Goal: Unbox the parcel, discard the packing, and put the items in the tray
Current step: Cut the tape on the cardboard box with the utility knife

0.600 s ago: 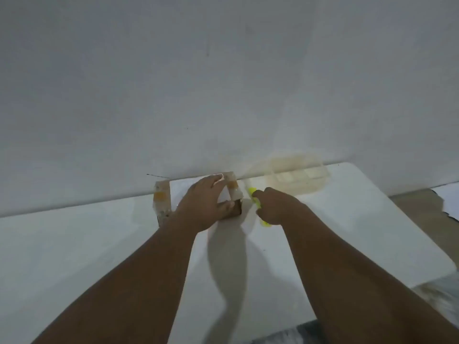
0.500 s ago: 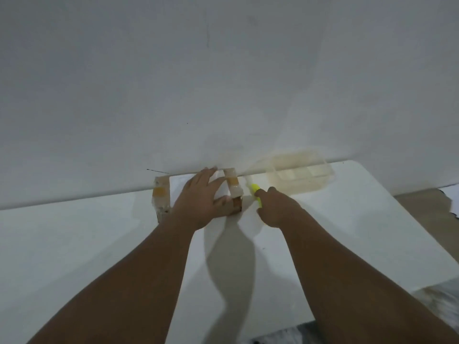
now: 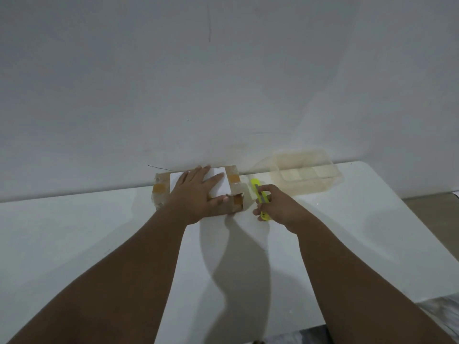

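Note:
A small cardboard parcel (image 3: 160,188) with a white label and tape strips lies on the white table at the foot of the wall. My left hand (image 3: 196,194) lies flat on top of it, fingers spread, thumb along its near edge. Just right of the parcel, my right hand (image 3: 275,207) grips a yellow utility knife (image 3: 257,188), its tip pointing away from me beside the parcel's right end. A clear plastic tray (image 3: 332,181) stands farther right against the wall.
The white table (image 3: 74,244) runs from the wall toward me; its right edge slopes down at the far right, with floor beyond. The grey wall (image 3: 223,83) rises directly behind the parcel and tray.
My left hand has flattened and spread over the parcel's top. My right hand has drawn back slightly to the right, and more of the yellow knife shows.

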